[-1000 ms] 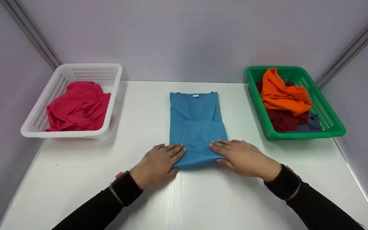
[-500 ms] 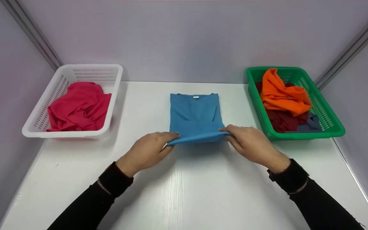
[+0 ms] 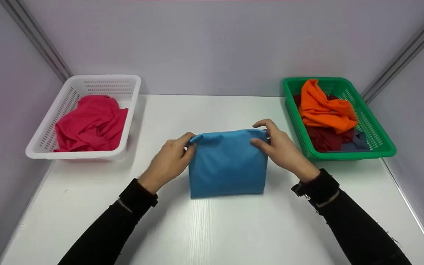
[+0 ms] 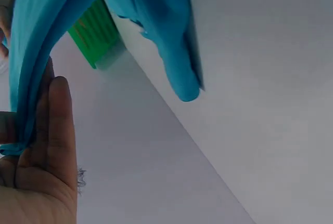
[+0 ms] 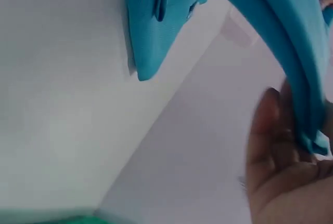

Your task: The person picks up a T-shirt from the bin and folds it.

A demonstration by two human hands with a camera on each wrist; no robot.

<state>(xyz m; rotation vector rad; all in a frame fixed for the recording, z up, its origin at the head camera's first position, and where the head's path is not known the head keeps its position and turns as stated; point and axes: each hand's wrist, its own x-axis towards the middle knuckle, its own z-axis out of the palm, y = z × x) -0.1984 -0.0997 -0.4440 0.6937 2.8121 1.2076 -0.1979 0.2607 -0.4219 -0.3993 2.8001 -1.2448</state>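
A blue T-shirt (image 3: 228,165), folded into a small rectangle, stands partly lifted in the middle of the table, its lower edge toward the person. Its upper left corner is pinched by my left hand (image 3: 168,159), the thumb on the near side. At the upper right corner my right hand (image 3: 285,150) grips the fabric between thumb and fingers, with the index finger raised over the edge. In the left wrist view the raised layers of the T-shirt (image 4: 39,42) arch up from the hand, and another part rests on the table. The collar and label are hidden.
On the left stands a white basket (image 3: 31,149) holding a crumpled pink-red garment (image 3: 92,123). A green basket (image 3: 388,149) on the right holds an orange garment (image 3: 328,108) over dark red and grey-blue ones. Pale walls enclose the white table (image 3: 212,235) at back and sides.
Both hands, flat on the T-shirt's near edge a second ago, have taken hold of that edge and lifted it up and away, folding it over the collar half, which is now covered.
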